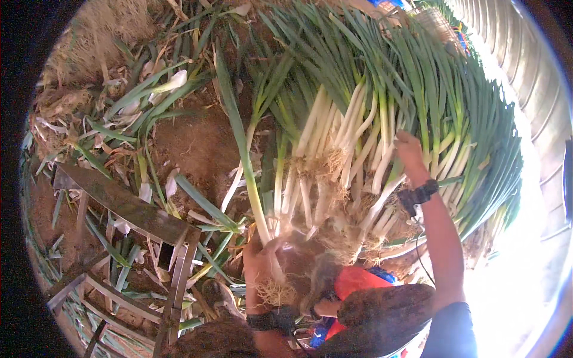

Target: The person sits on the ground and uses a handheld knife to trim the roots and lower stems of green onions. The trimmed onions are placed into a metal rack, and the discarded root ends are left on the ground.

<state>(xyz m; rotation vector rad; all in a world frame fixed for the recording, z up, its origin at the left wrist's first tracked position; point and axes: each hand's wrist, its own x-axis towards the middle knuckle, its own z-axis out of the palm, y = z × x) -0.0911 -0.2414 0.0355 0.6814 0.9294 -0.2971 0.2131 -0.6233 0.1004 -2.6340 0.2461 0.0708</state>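
Observation:
A long green onion slants down into my left hand, whose fingers are closed around its white lower stalk. Its roots hang below that hand. My right hand reaches up to the big pile of green onions, fingers curled in against the white stalks. What those fingers grip, if anything, I cannot make out. The pile lies with its white, rooted ends toward me and its green leaves fanned away to the far right. A dark band circles each of my wrists.
At left stands a metal frame of flat bars, with loose leaves around it. Stripped leaves and white peelings litter the brown soil. My knees show at the lower edge. A pale ribbed sheet wall curves along the right.

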